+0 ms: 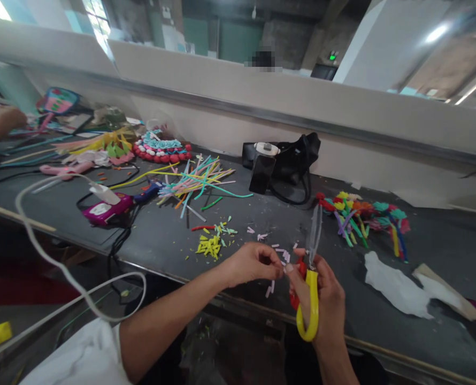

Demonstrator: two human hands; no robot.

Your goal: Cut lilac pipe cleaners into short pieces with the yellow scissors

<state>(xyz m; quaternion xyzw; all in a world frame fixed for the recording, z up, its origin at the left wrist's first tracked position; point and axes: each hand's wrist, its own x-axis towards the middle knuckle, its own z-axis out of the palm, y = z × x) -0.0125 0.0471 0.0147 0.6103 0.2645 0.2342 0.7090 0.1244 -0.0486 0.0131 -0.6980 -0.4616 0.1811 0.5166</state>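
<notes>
My right hand (326, 289) is closed around a pair of scissors (312, 299) with a yellow and a red handle loop. The blades point up and away from me. Close beside it, my left hand (256, 263) is pinched, its fingertips nearly meeting my right thumb. Whatever lies between those fingertips is too small to make out. Short pale pink cut pieces (286, 256) lie around both hands on the dark table (158, 243). Left of them is a heap of short yellow pieces (208, 246), with pale green bits (227, 230) and a red strip (203, 228) at its edge.
Coloured fuzzy stems (201, 179) lie loosely piled. Behind are a black bag (298, 160) and phone (262, 174). Stem flowers (366, 211) and white paper (396, 283) lie right. A purple power strip (107, 210) trails cables left; another person's hand (3, 125) is at far left.
</notes>
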